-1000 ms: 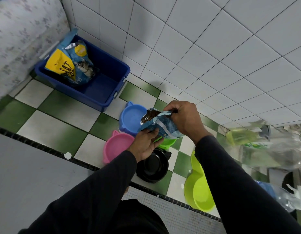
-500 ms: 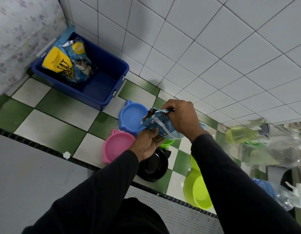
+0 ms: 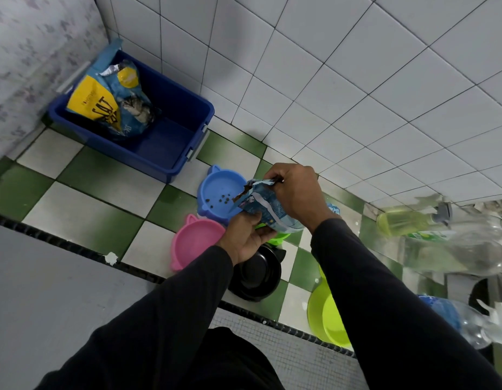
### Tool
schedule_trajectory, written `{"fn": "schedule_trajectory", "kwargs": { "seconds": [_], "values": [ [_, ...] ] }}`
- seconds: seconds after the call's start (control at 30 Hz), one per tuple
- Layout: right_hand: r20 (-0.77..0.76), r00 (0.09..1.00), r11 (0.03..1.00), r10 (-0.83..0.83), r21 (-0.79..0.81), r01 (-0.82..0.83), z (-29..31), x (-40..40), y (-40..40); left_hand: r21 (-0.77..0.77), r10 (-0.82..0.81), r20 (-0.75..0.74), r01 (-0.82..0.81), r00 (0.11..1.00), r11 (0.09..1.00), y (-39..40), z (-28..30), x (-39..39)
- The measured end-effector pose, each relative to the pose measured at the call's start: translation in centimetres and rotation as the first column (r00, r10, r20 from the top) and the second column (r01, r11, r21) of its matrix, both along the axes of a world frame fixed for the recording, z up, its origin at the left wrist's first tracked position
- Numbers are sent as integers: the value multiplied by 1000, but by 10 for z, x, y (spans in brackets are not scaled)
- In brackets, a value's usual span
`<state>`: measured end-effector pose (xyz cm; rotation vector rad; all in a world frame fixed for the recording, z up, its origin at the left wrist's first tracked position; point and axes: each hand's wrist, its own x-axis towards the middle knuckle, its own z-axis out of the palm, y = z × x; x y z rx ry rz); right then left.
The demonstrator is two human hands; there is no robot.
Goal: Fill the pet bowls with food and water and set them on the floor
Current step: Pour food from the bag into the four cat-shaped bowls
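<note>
**Kibble tipped into the blue bowl**

The right hand (image 3: 296, 197) pinched the top of the crinkly food pouch (image 3: 268, 205); the left hand (image 3: 248, 239) gripped its bottom, mouth tilted over the round plastic blue bowl (image 3: 219, 192), where a few kibbles (image 3: 220, 199) lay. Pink bowl (image 3: 195, 244) and glossy black bowl (image 3: 257, 273) sat on the checkered floor (image 3: 83, 212) beside it.

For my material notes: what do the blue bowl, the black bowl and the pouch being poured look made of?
Blue bowl: likely plastic, matte, even moulded colour with ear tabs. Black bowl: glossy, reflective; plastic or ceramic, unclear. Pouch: thin printed film, crumpled in the hands.
</note>
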<state>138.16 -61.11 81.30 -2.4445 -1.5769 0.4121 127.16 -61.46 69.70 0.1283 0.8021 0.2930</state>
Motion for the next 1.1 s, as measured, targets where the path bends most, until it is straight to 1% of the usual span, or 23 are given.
{"fn": "schedule_trajectory", "kwargs": {
  "seconds": [0.17,0.3,0.6,0.93,1.1],
  "values": [
    [4,1000,1000,-7,5,7,-1,2,3,-7,-8,-4,8,1000,1000,2,2,-2],
    [3,1000,1000,-12,9,12,-1,4,5,21,-37,18,37,999,999,2,2,-3],
    [11,1000,998,6,-62,-5,-2,2,9,38,-106,21,105,994,994,6,-4,-5],
    [9,1000,998,-4,-63,4,0,1,12,38,-79,15,79,997,996,8,-3,-5],
    [26,1000,997,18,-75,-16,-1,1,14,31,-84,23,84,996,996,7,-3,-7]
  ]
}}
